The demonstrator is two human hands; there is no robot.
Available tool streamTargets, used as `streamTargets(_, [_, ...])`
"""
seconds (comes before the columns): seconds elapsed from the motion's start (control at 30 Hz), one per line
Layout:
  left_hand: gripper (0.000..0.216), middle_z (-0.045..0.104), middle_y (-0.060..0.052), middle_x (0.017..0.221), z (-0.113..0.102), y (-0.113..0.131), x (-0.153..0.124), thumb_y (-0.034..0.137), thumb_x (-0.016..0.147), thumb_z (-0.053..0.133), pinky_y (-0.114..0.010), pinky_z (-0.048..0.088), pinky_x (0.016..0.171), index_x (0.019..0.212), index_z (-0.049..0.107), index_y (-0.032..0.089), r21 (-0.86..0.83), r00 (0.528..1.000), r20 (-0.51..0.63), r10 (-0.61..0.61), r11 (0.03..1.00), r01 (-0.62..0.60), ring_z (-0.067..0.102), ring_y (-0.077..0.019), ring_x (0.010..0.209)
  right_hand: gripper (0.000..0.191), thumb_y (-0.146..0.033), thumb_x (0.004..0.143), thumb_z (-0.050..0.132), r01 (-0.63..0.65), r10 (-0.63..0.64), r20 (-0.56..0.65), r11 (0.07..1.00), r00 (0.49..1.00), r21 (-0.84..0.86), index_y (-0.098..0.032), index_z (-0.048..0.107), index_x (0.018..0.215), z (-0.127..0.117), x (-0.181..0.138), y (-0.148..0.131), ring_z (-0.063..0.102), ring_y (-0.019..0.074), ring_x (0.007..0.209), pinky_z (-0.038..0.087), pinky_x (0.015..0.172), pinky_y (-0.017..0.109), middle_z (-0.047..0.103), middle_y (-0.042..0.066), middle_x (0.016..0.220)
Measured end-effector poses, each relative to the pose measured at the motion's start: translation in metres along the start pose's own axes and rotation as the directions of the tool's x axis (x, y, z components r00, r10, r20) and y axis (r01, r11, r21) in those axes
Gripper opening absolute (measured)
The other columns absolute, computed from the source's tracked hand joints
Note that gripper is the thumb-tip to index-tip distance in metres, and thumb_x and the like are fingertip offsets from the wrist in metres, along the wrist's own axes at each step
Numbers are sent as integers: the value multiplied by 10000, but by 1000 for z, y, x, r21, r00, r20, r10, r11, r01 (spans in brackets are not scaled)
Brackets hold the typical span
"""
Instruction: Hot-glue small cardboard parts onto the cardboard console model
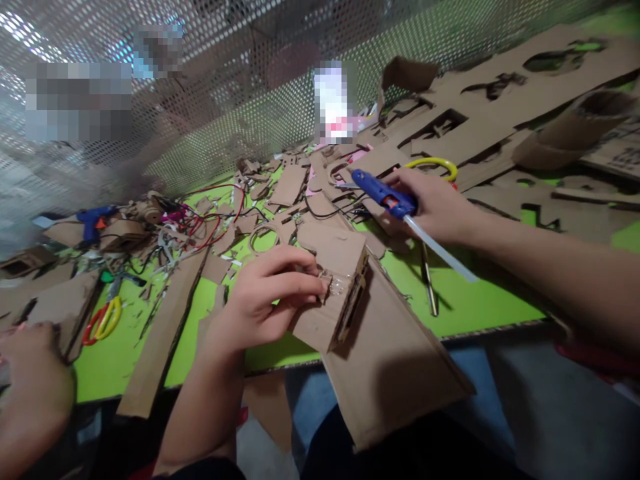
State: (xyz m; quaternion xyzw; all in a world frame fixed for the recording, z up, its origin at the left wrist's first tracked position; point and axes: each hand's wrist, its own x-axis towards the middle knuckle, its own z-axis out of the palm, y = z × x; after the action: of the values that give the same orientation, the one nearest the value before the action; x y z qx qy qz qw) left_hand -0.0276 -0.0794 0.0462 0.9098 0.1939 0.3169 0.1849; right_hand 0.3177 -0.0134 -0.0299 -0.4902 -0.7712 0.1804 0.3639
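Note:
My left hand (265, 293) pinches a small clear part with glue (336, 285) against the top of a cardboard piece (333, 287) at the table's front edge. That piece rests on a long cardboard sheet (395, 360) that overhangs toward my lap. My right hand (435, 203) is closed around a blue glue gun (383, 193), held above and behind the cardboard piece, nozzle pointing left. A clear glue stick (440, 250) juts from the gun's rear.
On the green table (475, 300) lie cardboard scraps, red and black wires (210, 220), a second blue glue gun (95, 220), red-yellow scissors (103, 320) and a metal tool (429, 283). Another person's hand (30, 387) rests at the left. A perforated metal screen (225, 80) stands behind.

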Motion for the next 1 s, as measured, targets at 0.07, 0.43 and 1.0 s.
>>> streamTargets(0.07, [163, 720, -76, 1075, 0, -1, 0, 95, 945, 755, -276, 578, 842, 1062, 795, 202, 17, 1000, 1, 4, 1000, -4, 700, -153, 946, 610, -469, 811, 823, -65, 62, -21, 987, 998, -147, -232, 617, 1335, -7, 7, 9, 684, 271, 828, 547, 752, 418, 764, 88, 1028])
streamTargets(0.43, [188, 719, -82, 1087, -1, 1, -1, 72, 972, 684, -257, 596, 875, 1064, 779, 205, 29, 1000, 6, 13, 1000, -13, 721, -145, 979, 747, -237, 784, 673, -103, 116, 80, 984, 990, -149, -179, 437, 1490, -2, 13, 13, 698, 334, 973, 579, 940, 508, 727, 154, 1163])
streamTargets(1.0, [134, 764, -90, 1081, 5, -2, -5, 155, 1000, 667, -293, 599, 843, 1008, 787, 211, -36, 999, -31, 4, 999, -5, 746, -176, 961, 444, -490, 1050, 685, 11, 108, 259, 908, 960, -419, -166, 647, 1351, 55, 149, -28, 713, 238, 1115, 619, 1005, 468, 714, 103, 1273])
